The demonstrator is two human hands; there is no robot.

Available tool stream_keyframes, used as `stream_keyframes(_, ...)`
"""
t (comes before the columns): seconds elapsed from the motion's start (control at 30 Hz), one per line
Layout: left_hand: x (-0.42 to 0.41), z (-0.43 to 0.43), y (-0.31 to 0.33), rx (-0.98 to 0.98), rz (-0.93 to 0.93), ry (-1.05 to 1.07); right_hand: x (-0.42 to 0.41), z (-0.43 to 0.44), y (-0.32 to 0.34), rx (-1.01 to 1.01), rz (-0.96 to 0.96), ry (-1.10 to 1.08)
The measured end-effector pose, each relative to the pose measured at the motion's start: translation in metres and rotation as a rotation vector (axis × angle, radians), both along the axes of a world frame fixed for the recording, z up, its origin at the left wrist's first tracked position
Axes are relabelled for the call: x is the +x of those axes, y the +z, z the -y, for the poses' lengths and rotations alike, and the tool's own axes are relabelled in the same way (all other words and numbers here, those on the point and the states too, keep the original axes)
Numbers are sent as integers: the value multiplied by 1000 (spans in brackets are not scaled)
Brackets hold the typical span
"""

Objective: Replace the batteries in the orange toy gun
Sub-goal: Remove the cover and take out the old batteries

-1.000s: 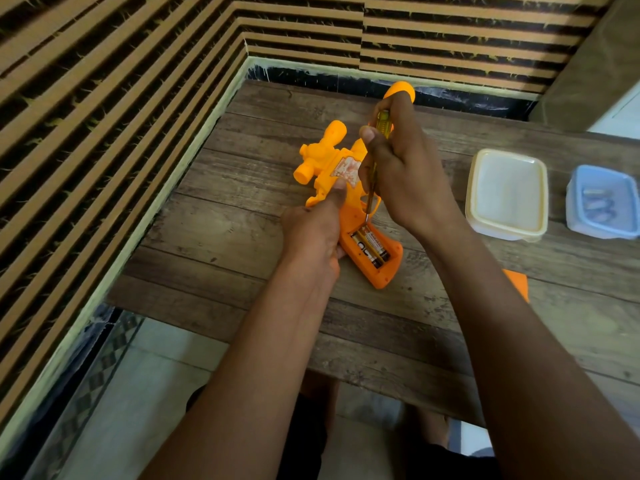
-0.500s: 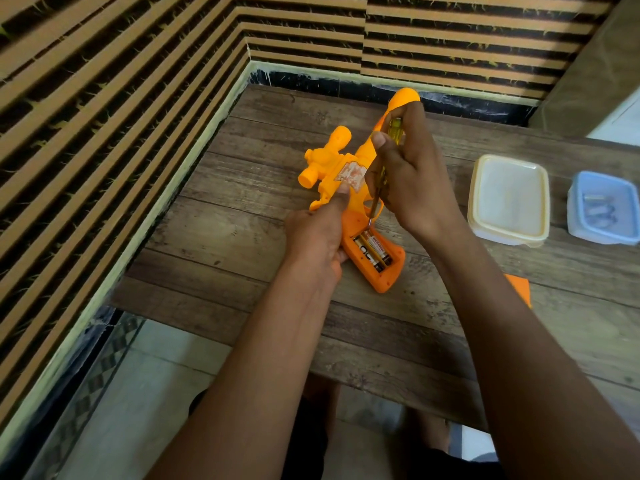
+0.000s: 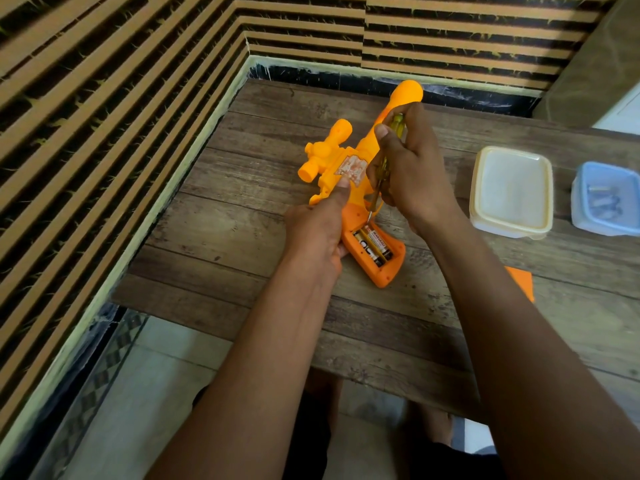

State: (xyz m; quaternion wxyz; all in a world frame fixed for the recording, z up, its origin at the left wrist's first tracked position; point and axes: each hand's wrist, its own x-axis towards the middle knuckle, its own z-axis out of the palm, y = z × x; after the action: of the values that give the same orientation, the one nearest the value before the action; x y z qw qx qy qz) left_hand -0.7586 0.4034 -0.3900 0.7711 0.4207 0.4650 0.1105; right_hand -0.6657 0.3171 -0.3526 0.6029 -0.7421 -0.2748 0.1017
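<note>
Orange toy gun (image 3: 341,168) lies on its side on the wooden table (image 3: 242,237), barrel pointing away toward the far wall, grip toward the person. Battery compartment in the grip is open; two batteries (image 3: 373,244) sit side by side in it. Orange cover (image 3: 521,282) lies on the table to the right, partly hidden by the right forearm. Left hand (image 3: 317,233) clamped on the grip, thumb pressed on the sticker on the gun body. Right hand (image 3: 410,168) closed round a yellow-handled screwdriver (image 3: 382,169), tip down at the upper end of the compartment, at or just touching a battery end; exact contact cannot be told. Step in hand, as judged: prying the old cells out. To do well: tip under the battery end, lever gently upward, left hand holding the gun flat so it does not skate; avoid bending the contacts. Cream container (image 3: 512,192) and blue container (image 3: 606,199) stand well apart to the right; the blue one holds small items, possibly the new batteries
</note>
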Motion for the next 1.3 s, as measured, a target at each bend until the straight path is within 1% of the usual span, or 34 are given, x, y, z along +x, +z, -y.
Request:
stream_keyframes(0.07, 0, -1, 0, -2, 10, -9, -4, -4, -4, -14, 0, -1)
stream_keyframes(0.13, -1, -2, 1, -18, 18, -21, -10, -7, -8, -58, 48, -37)
stream_keyframes(0.2, -2, -4, 2, -44, 19, -31, -12, -6, -7, -17, 63, -77)
stream_keyframes(0.3, -3, -6, 1, -58, 25, -18, -2, 0, 1, 118, 49, -90)
stream_keyframes(0.4, -3, -6, 0, -50, 29, -23, 1, 8, -1, 166, 91, -71)
stream_keyframes(0.77, -1, -6, -2, -44, 42, -27, -17, 12, 1, 172, 339, 27)
stream_keyframes(0.9, -1, -5, -4, -31, 43, -29, -22, 14, 1, 178, 362, 42)
stream_keyframes(1.0, -2, -5, -3, -17, 32, -27, -32, 18, -4, 212, 348, -39)
stream_keyframes(1.07, -1, -5, -3, -19, 25, -33, -38, 21, -7, 205, 368, -79)
stream_keyframes(1.13, -1, -5, -3, -15, 21, -30, -40, 21, -5, 187, 384, -75)
stream_keyframes(1.3, -2, -4, -2, -12, 9, -29, -29, 6, 6, 51, 403, -30)
